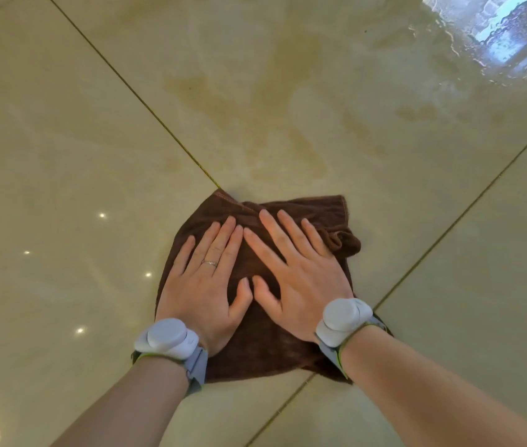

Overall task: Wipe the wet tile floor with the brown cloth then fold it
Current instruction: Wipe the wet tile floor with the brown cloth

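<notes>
The tile floor (62, 140) fills the view, pale beige and glossy, with dark grout lines crossing beneath the hands. Ahead of the fingertips it carries blotchy damp streaks, and far ahead to the right a wet patch (494, 37) reflects bright bluish light. The brown cloth (255, 350) lies flat on the floor directly under both palms, one corner bunched just right of the right hand. The left hand (207, 285) presses down on the cloth with fingers straight and close together. The right hand (300, 275) lies flat beside it, fingers straight and slightly fanned; the two thumbs nearly touch. Each wrist wears a grey band (168, 340) with a round white puck. A thin ring (209, 263) sits on a left finger. No readable writing shows anywhere.
</notes>
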`<action>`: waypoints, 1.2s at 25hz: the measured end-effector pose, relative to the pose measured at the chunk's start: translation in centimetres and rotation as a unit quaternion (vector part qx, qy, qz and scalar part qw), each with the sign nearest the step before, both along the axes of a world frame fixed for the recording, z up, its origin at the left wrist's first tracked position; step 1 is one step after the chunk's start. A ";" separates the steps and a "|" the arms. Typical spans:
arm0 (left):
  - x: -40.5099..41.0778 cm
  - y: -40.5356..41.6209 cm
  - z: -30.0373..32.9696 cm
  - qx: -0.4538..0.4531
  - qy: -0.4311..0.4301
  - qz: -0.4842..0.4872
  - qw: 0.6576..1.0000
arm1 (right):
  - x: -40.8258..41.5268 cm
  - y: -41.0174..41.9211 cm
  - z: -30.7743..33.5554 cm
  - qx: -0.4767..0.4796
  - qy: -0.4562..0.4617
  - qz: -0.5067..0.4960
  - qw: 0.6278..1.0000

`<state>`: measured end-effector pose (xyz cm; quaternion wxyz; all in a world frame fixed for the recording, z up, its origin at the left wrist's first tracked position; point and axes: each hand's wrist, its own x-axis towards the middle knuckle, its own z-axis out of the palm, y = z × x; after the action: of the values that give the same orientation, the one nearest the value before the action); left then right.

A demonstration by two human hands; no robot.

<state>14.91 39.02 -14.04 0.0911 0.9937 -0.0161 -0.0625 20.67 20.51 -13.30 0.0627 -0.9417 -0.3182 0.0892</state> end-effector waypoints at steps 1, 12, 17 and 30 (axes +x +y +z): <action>1.6 0.6 0.0 -0.002 -0.006 0.003 1.000 | 1.4 0.7 0.0 -0.001 -0.006 -0.004 1.000; 12.7 6.2 -0.5 -0.024 -0.028 -0.024 0.999 | 11.1 6.4 0.0 -0.029 -0.028 -0.050 0.998; 14.4 6.4 -0.5 -0.028 -0.025 -0.038 0.999 | 12.0 6.9 0.0 -0.035 -0.020 -0.078 0.996; 21.2 7.8 -1.1 -0.019 -0.081 0.008 0.997 | 19.8 9.1 -0.7 0.008 -0.047 -0.056 0.997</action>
<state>36.10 46.78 -15.15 0.1092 0.9937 -0.0170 0.0187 40.43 29.57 -14.03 0.0599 -0.9606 -0.2685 0.0388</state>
